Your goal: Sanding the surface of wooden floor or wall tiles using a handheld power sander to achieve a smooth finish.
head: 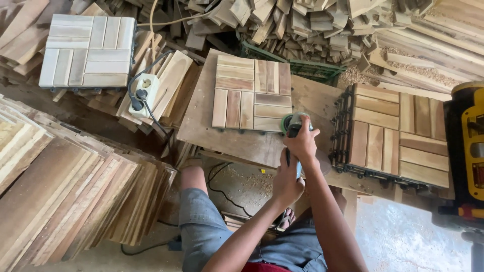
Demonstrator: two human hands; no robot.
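power strip [143,94], slat piles [65,201], yellow tool [471,146]

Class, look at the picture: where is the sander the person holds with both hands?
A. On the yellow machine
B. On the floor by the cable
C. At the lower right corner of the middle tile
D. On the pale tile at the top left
C: the sander, gripped by the right hand and left hand, sits at the lower right corner of the middle tile.

Woodworking shop: heaped timber offcuts [302,22], stacked planks [65,196], slatted wooden tiles [251,93], sawdust [252,181].
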